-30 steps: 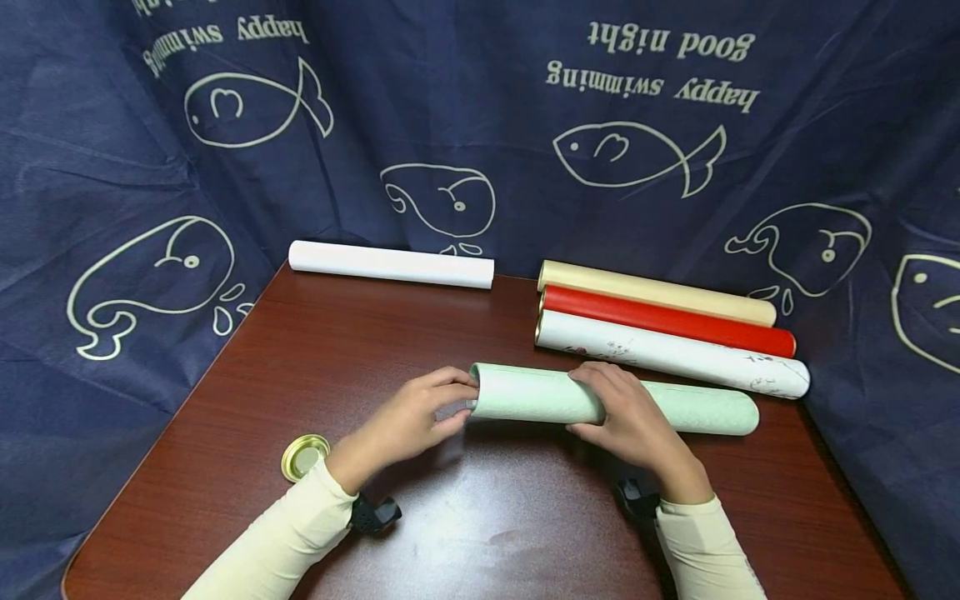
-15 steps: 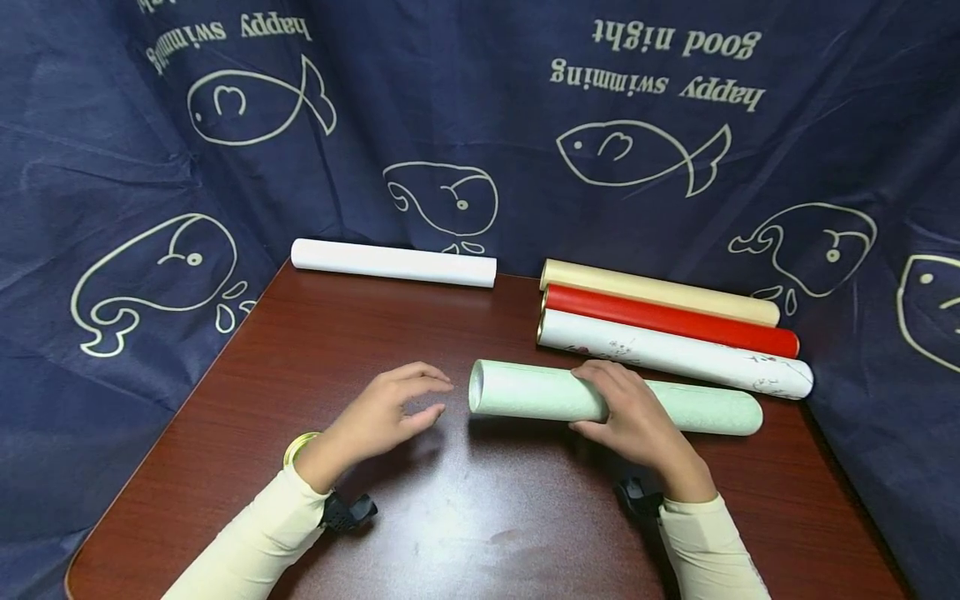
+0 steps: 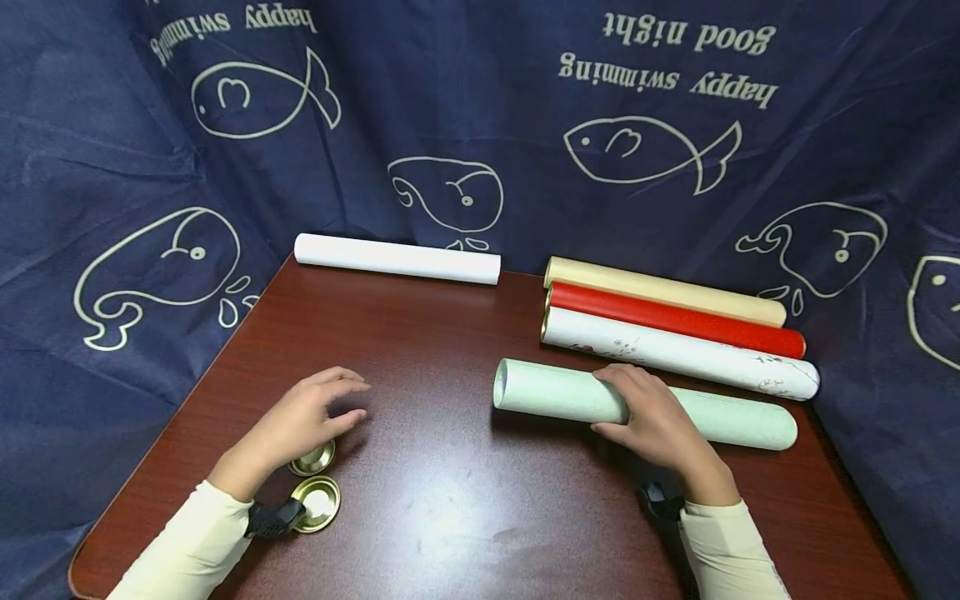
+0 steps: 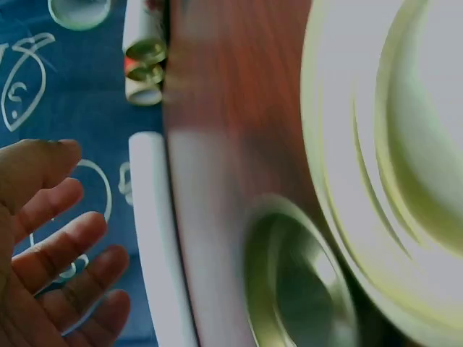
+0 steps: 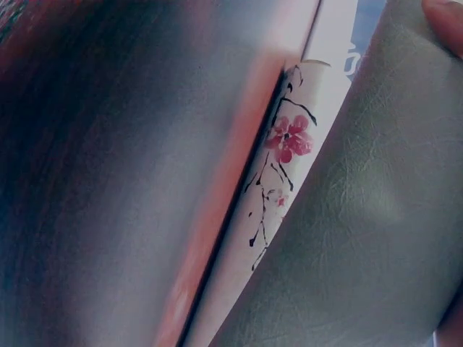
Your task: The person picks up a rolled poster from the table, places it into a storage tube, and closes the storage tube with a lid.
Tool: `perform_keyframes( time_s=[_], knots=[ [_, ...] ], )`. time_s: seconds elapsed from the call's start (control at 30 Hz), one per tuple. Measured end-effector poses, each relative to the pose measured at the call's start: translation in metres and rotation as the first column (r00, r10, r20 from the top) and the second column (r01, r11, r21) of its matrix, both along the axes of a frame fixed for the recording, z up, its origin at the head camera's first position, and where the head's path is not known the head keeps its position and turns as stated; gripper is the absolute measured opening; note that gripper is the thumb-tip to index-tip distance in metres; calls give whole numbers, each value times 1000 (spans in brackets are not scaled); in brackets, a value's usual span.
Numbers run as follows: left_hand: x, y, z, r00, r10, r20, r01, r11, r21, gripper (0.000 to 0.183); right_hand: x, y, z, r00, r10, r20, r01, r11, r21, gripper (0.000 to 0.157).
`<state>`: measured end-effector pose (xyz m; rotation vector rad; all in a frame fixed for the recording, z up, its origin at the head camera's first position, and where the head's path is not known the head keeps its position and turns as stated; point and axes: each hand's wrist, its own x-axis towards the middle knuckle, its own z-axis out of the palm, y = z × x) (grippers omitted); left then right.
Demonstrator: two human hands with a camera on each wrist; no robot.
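Observation:
My right hand (image 3: 651, 414) grips a pale green cardboard tube (image 3: 738, 417) from above, around its middle; the tube's left end is uncapped. In the right wrist view, the green tube (image 5: 376, 217) fills the right side. My left hand (image 3: 303, 421) is held over the table's left part with fingers loosely spread and nothing in them. Below it lie two round gold metal lids, a far lid (image 3: 313, 461) partly hidden by the hand and a near lid (image 3: 321, 504) beside the wrist. The left wrist view shows one lid (image 4: 340, 166) very close, another lid (image 4: 257, 303) blurred.
A white tube (image 3: 397, 257) lies at the table's back left edge. At the back right, a cream tube (image 3: 667, 290), a red tube (image 3: 675, 318) and a white flower-printed tube (image 3: 675, 354) lie side by side. A dark blue printed cloth (image 3: 450, 75) hangs behind the table (image 3: 420, 333).
My left hand has left the green tube's open end and moved left and nearer, over the lids. A second lid now shows. The right hand and tube have shifted slightly right in view.

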<state>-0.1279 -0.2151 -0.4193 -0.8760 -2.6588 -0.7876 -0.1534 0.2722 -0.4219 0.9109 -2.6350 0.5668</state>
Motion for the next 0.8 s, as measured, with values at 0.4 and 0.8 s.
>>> perform_keyframes(
  time_s=[0.4,0.8],
  knots=[
    [25,-38,-14,962,173,210,-133,973,-191,49,0,2,1,1000,3,-21,-3,1000,-6,71],
    [31,-33,-22,917,278,287,-208,945,-251,45,-1,0,0,999,1,-34,-2,1000,-26,72]
  ],
)
